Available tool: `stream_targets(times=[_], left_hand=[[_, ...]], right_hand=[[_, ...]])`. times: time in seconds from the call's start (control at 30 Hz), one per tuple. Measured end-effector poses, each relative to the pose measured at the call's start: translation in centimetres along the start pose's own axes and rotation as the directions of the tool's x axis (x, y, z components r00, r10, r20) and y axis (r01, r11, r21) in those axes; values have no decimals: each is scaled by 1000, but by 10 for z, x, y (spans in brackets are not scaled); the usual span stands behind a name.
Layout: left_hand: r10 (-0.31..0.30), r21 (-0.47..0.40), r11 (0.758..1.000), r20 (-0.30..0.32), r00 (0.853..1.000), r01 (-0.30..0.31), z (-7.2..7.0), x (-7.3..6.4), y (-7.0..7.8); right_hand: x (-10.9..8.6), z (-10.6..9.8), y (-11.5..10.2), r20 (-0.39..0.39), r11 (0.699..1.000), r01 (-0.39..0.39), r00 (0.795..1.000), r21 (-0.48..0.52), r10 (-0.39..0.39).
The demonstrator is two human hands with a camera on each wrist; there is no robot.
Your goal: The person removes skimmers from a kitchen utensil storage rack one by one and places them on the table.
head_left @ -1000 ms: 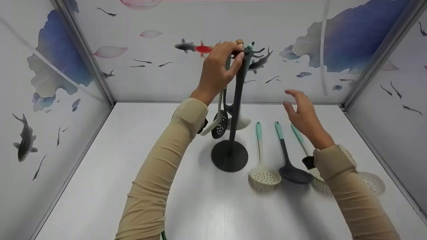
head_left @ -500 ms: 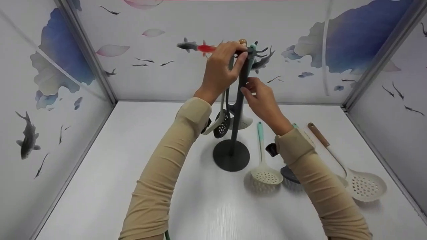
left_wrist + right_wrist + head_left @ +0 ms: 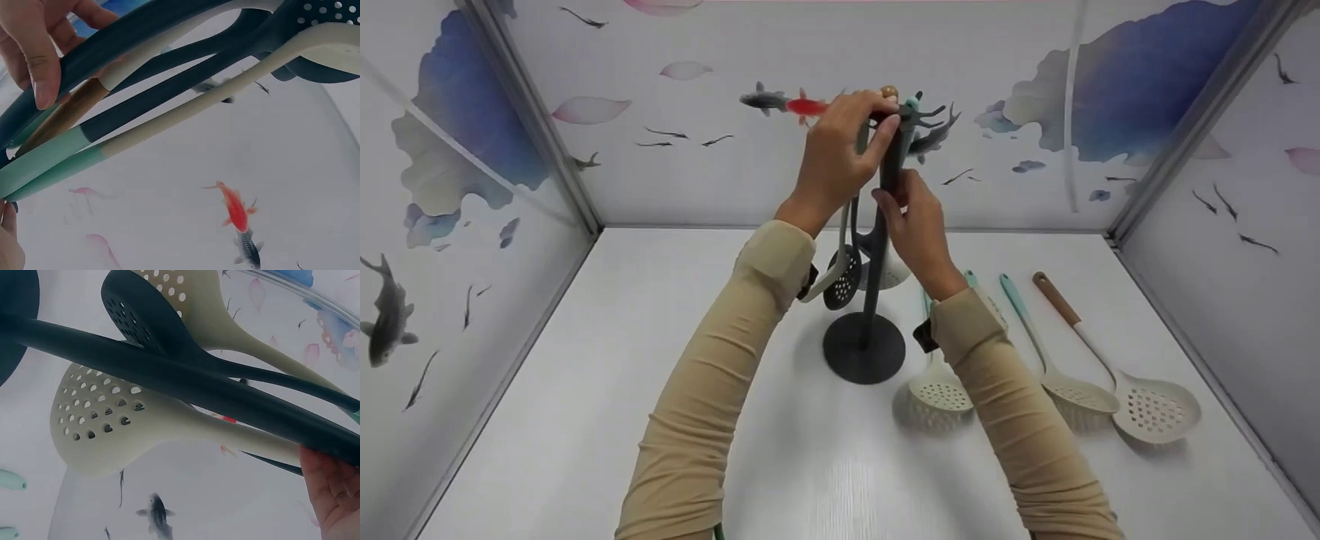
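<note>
Spreads white and glossy as a worktop (image 3: 555, 412), walled in along the left, back and right edges. Carries, about midway between the left and right edges, the round black base (image 3: 864, 366) of a stand (image 3: 876, 259). To the right of this, bears a cream skimmer (image 3: 939, 392), partly hidden, then a turquoise handle tip (image 3: 970, 277) with the rest covered from sight. Closer to the right edge, holds a second skimmer (image 3: 1081, 394), turquoise-handled, and, nearest that edge, a brown-handled skimmer (image 3: 1155, 412). Has each skimmer lying handle towards the back edge, head towards the front.

Black stand (image 3: 873, 281) central, room far left
</note>
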State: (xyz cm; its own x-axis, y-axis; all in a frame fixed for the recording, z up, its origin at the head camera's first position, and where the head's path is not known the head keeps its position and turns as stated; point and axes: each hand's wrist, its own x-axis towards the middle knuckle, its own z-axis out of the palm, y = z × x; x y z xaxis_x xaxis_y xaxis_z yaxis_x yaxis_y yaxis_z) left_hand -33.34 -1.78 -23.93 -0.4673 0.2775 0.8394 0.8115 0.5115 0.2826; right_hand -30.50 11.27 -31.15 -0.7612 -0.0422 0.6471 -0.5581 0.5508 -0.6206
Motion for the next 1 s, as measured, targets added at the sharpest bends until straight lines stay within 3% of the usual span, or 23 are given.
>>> stream_targets(times=[0.23,0.33,0.4,0.47,0.53,0.6,0.7,0.9,1.0], left_hand=[[-85,-70,994,63,994,89,-11,1,7],[-90,-175,981,-14,996,86,-13,-1,9],[-131,-269,958,-105,986,98,-13,-6,10],[-205,-350,928,-194,959,128,-11,-13,11],[-314,-413,889,-235,920,199,-6,-24,12],[-407,-439,855,-241,881,275,0,-38,11],[-507,-458,805,-202,838,376,13,-63,9],[-620,-464,723,-108,777,512,36,-104,14],[-644,-455,707,-98,759,541,42,-113,17]], right_hand=[[-3,10,0,47,998,-57,997,-28,58],[-3,10,0,63,997,-74,995,-30,76],[-3,8,0,66,997,-69,995,-35,72],[-3,6,0,64,997,-62,996,-41,64],[-2,4,1,60,998,-51,997,-44,53],[-1,4,1,61,998,-44,997,-46,47],[-1,4,2,65,998,-38,997,-54,41],[0,3,1,68,998,-52,996,-38,55],[0,2,1,72,998,-60,996,-29,62]])
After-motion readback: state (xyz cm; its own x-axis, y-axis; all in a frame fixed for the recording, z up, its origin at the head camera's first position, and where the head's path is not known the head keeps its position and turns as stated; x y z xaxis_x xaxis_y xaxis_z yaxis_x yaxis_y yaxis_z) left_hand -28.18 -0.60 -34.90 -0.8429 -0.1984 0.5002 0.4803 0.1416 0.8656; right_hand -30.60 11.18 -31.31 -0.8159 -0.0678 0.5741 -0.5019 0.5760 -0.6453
